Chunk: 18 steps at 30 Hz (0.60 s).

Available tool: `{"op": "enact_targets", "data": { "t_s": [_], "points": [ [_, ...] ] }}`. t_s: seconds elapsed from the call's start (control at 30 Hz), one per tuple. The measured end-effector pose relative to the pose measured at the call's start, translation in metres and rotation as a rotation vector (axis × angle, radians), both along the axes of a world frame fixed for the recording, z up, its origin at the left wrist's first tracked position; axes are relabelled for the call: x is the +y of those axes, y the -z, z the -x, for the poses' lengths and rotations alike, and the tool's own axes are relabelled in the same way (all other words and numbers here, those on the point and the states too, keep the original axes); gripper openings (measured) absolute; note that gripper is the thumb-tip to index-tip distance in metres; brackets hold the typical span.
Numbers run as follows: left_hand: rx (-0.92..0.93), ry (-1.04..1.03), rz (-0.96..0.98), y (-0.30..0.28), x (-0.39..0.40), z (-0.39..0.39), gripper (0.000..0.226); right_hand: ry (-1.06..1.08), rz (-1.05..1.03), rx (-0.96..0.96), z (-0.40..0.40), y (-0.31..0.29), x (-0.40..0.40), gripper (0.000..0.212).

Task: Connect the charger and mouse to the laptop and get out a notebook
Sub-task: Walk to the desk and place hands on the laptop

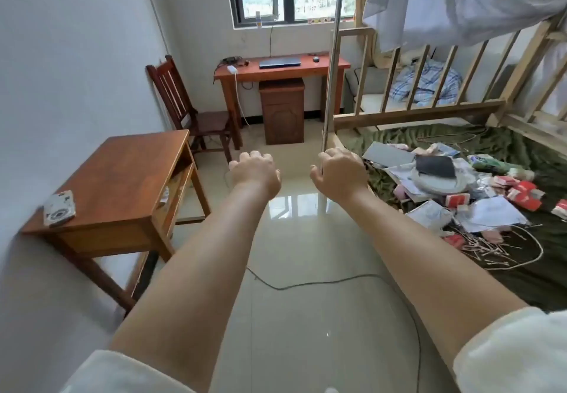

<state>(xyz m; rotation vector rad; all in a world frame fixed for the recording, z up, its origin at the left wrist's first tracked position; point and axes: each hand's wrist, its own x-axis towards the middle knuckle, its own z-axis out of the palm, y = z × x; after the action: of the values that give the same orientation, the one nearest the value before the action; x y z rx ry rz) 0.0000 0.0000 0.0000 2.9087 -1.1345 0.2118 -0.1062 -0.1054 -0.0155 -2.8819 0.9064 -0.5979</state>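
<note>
A closed dark laptop [279, 62] lies on the far wooden desk [325, 67] under the window. A dark mouse [315, 59] sits to its right. A white charger brick [232, 69] rests at the desk's left end, its white cable hanging down to the floor. No notebook is clearly visible. My left hand [254, 171] and my right hand [337, 171] are stretched out in front of me over the floor, far from the desk, fingers curled down, holding nothing. A metal pole [333, 55] crosses just in front of my right hand.
A wooden chair [184, 107] stands left of the desk, a small cabinet [283, 110] beneath it. A low wooden table [122, 184] with a phone [59, 208] is near left. A bed [506, 147] with scattered clutter fills the right. A black cable [306, 283] runs across the tiled floor.
</note>
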Motion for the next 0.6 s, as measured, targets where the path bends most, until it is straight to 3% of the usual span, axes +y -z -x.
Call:
{"op": "enact_targets", "data": {
  "t_s": [0.23, 0.6],
  "points": [
    [0.135, 0.004, -0.123, 0.070, -0.094, -0.107, 0.039, -0.035, -0.126, 0.195, -0.114, 0.073, -0.101, 0.034],
    [0.184, -0.092, -0.116, 0.073, -0.248, -0.327, 0.038, -0.115, -0.108, 0.248, -0.340, 0.070, -0.274, 0.035]
  ]
}}
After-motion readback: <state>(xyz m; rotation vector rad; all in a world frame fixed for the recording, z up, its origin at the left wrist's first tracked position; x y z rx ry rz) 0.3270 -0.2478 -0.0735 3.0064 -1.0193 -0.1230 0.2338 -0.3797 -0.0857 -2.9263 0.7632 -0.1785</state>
